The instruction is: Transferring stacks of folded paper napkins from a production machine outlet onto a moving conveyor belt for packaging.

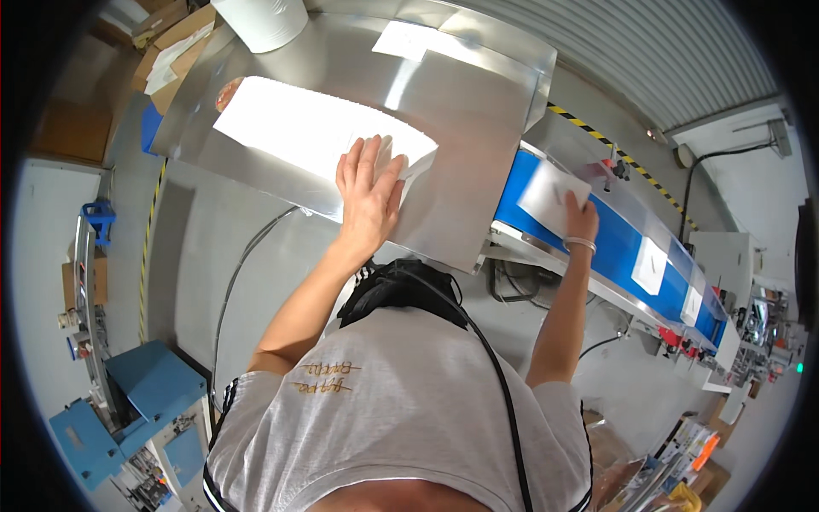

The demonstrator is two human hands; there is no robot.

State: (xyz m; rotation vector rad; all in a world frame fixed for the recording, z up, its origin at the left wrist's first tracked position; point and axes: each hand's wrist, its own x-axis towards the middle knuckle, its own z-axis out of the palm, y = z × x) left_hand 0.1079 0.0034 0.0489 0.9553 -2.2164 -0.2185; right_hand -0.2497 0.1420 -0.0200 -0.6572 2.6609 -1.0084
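Note:
My left hand (pixel 368 198) rests on the right end of a long row of white sheets or flat packets (pixel 294 124), packed closely on a metal table (pixel 465 128). Its fingers are stretched out and lie on the row. Out to the right, my right hand (pixel 583 224) pinches a white sheet or flat packet (pixel 546 189) over the blue conveyor belt (pixel 610 229). That piece looks slightly blurred, and I cannot tell whether it touches the belt. Farther along the belt lie two similar white pieces (pixel 651 265), (pixel 691 305), each with a small dark mark.
A white bucket (pixel 263 21) stands at the table's far left, near an open cardboard box (pixel 175 60). Another white paper (pixel 401 39) lies by the table's back edge. A clear guard (pixel 631 200) runs along the belt's far side. A black cable (pixel 490 341) hangs across my front.

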